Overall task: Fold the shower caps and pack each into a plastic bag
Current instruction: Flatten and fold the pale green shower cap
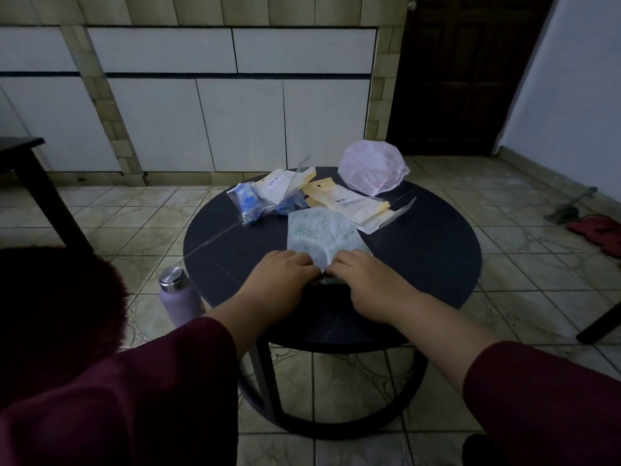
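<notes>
A pale green patterned shower cap [319,233] lies flattened on the round dark table [430,250]. My left hand [282,274] and my right hand [359,274] sit side by side on its near edge, fingers curled over the edge and pinching it. A pink shower cap [371,169] stands puffed up at the table's far right. A blue shower cap packed in a clear bag [250,203] lies at the far left. Empty plastic bags with cream header cards [349,205] are spread behind the green cap.
A lilac bottle with a steel lid [176,295] stands on the tiled floor left of the table. A dark stool [30,173] is at the far left. Red slippers [598,232] lie on the floor at the right. White cabinets line the back wall.
</notes>
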